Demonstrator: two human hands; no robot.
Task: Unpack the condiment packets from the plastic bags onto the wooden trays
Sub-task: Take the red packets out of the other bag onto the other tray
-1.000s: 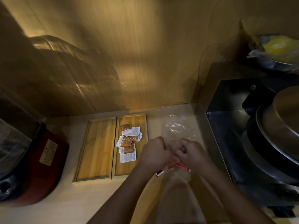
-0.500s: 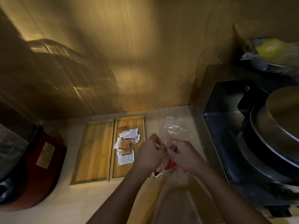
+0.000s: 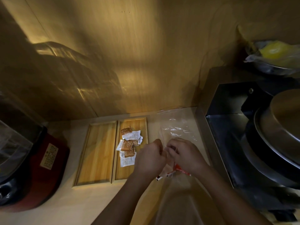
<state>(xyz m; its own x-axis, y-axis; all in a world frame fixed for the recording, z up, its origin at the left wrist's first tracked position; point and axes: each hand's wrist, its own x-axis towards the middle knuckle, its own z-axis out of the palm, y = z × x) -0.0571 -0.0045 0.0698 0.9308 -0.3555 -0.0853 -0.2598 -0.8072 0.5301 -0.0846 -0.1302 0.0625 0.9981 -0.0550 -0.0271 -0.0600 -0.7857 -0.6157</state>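
Note:
Two wooden trays lie side by side on the counter. The left tray holds nothing. The right tray carries a pile of brown and white condiment packets. Just right of it, my left hand and my right hand meet, both pinching the top of a clear plastic bag. Red and white packets show inside that bag below my hands. A second clear plastic bag lies flat behind my hands.
A red and black cooker stands at the left. A black metal appliance with a large steel pot fills the right. A bowl with a yellow bag sits at the far right. A wood-panel wall rises behind the counter.
My hands have shifted slightly and drawn closer together on the top of the bag. The view has drifted a little; the trays and packets lie as before.

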